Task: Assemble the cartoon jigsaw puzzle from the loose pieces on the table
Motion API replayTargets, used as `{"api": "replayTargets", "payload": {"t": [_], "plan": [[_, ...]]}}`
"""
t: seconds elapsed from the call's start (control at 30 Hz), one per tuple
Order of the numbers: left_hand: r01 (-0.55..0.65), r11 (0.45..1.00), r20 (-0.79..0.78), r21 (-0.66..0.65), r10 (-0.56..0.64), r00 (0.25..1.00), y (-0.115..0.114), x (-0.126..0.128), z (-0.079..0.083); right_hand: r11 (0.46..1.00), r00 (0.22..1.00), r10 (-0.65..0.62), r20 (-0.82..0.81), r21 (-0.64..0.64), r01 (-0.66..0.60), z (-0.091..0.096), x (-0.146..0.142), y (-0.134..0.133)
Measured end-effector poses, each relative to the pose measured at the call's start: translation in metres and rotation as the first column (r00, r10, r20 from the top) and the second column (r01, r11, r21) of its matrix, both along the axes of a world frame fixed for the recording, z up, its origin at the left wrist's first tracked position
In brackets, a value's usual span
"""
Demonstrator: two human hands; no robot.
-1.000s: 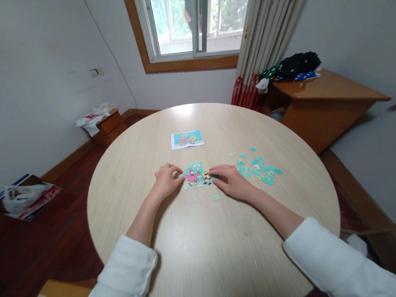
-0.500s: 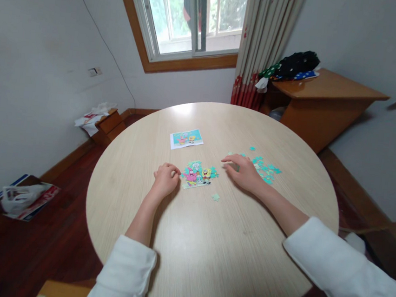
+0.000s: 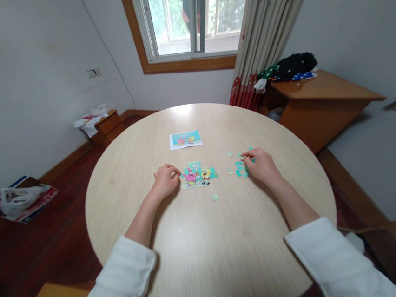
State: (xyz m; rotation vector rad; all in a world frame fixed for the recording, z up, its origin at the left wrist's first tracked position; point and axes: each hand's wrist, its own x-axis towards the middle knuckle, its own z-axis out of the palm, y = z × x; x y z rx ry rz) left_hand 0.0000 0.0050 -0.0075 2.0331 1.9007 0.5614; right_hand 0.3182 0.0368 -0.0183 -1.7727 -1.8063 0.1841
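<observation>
A partly joined jigsaw puzzle [image 3: 197, 175] with cartoon figures lies on the round table. My left hand [image 3: 167, 179] rests at its left edge, fingers loosely bent, fingertips beside or touching the border; nothing shows in its grasp. Over the loose teal puzzle pieces [image 3: 241, 171] on the right is my right hand [image 3: 259, 164], its fingers bent and apart, covering part of the pile. No held piece can be seen in it. One pale green piece [image 3: 214, 197] lies just below the joined section, and another light piece [image 3: 230, 154] sits left of my right fingertips.
A printed reference picture [image 3: 185, 140] lies behind the puzzle on the wooden table [image 3: 202, 251]. Beyond the table stand a brown desk [image 3: 330, 89] with dark cloth [image 3: 297, 64] on it and a window. A small cabinet [image 3: 111, 126] stands at the left wall.
My right hand has moved right, from beside the joined puzzle to over the loose pieces, uncovering pale pieces at the pile's left. My left hand stays where it was.
</observation>
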Motion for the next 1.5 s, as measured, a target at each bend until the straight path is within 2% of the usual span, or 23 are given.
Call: {"api": "replayTargets", "payload": {"t": [0.23,0.7,1.03,1.3,1.5], "plan": [[0.005,1.000,-0.009,0.009,-0.005,1.000,0.000,0.000,0.000,0.995,0.994,-0.101,0.034,-0.009,0.101,-0.002,0.020,0.006],[0.035,0.999,0.016,-0.002,-0.035,0.999,-0.002,0.002,0.000,0.943,0.960,-0.272,0.061,-0.182,0.279,0.015,0.041,0.001],[0.026,1.000,0.014,0.013,-0.026,1.000,0.000,-0.001,-0.002,0.956,0.961,-0.267,0.066,-0.106,0.273,-0.003,0.055,0.010],[0.028,1.000,0.004,0.008,-0.028,1.000,0.001,0.000,-0.002,0.949,0.960,-0.258,0.109,-0.157,0.273,-0.001,0.052,0.009],[0.034,0.999,0.010,0.008,-0.034,0.999,0.000,0.000,-0.002,0.964,0.963,-0.209,0.168,-0.131,0.232,-0.009,0.046,0.012]]}}
